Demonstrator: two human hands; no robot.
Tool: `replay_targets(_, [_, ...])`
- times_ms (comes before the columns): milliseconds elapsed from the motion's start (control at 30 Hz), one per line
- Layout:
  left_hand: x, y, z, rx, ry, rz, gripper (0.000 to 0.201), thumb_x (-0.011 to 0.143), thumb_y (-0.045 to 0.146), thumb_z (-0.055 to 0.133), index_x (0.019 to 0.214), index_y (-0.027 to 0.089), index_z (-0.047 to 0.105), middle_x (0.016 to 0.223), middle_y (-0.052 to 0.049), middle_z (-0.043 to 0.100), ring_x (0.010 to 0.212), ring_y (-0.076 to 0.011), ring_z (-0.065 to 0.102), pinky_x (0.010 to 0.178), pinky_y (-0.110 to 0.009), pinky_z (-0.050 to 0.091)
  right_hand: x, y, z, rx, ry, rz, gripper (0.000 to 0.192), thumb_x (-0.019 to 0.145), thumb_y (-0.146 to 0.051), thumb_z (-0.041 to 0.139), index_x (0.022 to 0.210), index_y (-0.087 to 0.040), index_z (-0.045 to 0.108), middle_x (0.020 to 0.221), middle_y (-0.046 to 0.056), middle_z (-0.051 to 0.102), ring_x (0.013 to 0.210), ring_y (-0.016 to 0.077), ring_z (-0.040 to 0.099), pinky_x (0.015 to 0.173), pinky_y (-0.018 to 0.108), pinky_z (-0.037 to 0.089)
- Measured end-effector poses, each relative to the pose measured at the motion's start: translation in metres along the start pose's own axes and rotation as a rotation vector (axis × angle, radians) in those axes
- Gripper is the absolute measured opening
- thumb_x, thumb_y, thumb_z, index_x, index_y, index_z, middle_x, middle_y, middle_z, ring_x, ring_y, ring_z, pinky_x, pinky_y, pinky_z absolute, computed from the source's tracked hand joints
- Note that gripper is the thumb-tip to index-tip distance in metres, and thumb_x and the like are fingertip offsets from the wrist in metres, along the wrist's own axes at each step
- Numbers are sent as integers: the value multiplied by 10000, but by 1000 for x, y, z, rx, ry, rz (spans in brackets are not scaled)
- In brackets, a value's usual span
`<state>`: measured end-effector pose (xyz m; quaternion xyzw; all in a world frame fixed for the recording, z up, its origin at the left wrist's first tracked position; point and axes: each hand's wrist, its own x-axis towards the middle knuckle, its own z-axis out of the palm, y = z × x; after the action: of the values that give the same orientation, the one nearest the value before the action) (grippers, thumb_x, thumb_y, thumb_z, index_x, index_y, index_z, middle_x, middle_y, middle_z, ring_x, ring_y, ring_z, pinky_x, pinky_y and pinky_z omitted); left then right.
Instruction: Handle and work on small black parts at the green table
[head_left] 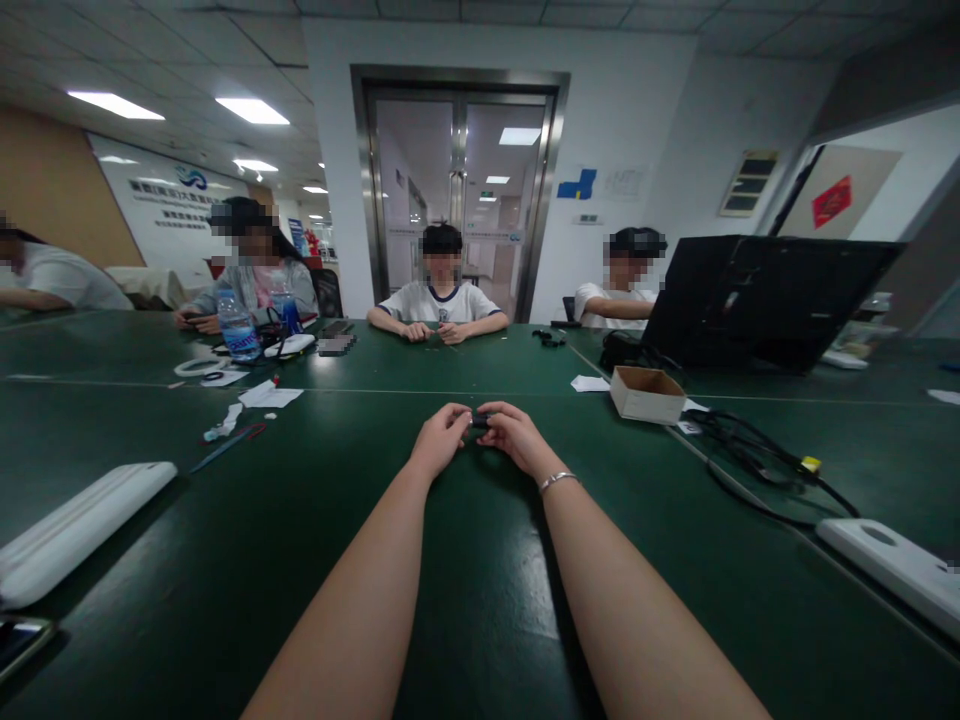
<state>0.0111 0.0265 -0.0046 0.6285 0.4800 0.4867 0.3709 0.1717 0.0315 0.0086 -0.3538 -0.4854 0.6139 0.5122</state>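
My two forearms reach out over a dark green table [465,600]. My left hand [439,440] and my right hand [514,435] meet at the table's middle, fingertips pinched together on a small dark object [478,421] held between them. What the object is cannot be made out. A thin bracelet [557,481] sits on my right wrist.
An open cardboard box [646,393] and black cables [757,450] lie to the right, behind them a black laptop [757,300]. White power strips [79,530] [892,565] lie near both edges. A water bottle [238,326], papers and a pen lie at left. Several people sit at the far side.
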Motion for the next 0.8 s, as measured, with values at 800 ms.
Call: replay_targets(800, [-10, 7, 1, 7, -52, 37, 298, 854, 390, 501, 1058, 201, 608, 680, 6, 611, 619, -121, 572, 598, -230, 447, -6, 3, 2, -24, 14, -80, 323, 583, -310, 805, 828, -162, 655, 633, -23, 608, 507, 97, 572, 583, 250, 533])
